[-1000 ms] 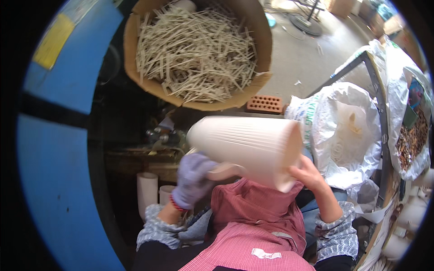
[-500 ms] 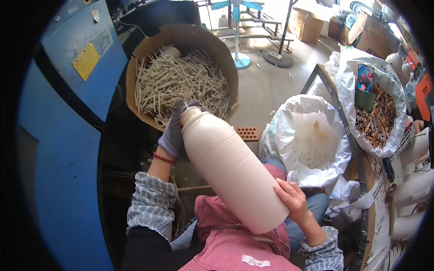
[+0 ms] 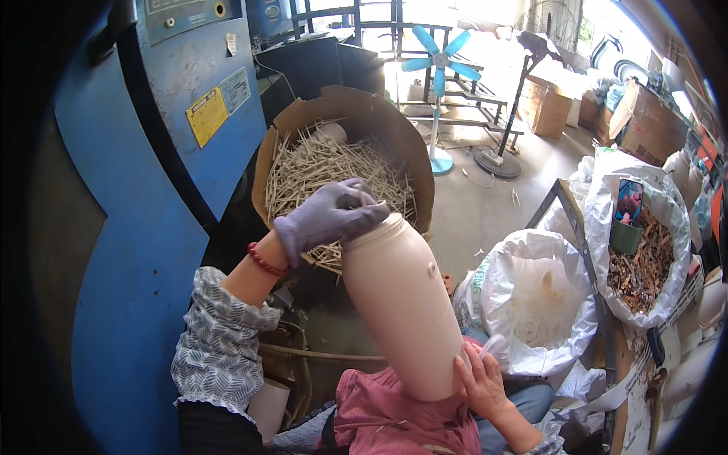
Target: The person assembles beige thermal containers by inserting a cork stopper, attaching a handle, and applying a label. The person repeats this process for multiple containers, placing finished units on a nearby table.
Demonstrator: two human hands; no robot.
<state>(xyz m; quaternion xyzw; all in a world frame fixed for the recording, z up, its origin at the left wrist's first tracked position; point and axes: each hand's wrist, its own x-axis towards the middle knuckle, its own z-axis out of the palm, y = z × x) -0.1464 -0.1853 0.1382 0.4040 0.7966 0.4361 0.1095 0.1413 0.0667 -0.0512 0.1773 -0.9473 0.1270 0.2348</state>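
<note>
Tilted over my lap is a large beige plastic bottle shell, its neck pointing up and away toward the far left. My left hand, in a grey glove, grips it at the neck rim with curled fingers. The bare right hand steadies the lower right side, fingers laid along the wall near the base. A small translucent strip shows beside the right fingers; whether the hand holds it I cannot tell. A small round stub sticks out of the shell's upper right side.
Beyond the bottle stands a cardboard bin full of thin beige sticks. On the right are a white sack of translucent rings and another sack of brown scraps with a phone at its rim. A blue machine borders the left; a fan stands behind.
The bottle shell has rolled about its length, bringing a small stub into sight, and stands somewhat steeper. My left hand has shifted over the top of the neck. The view has tilted up.
</note>
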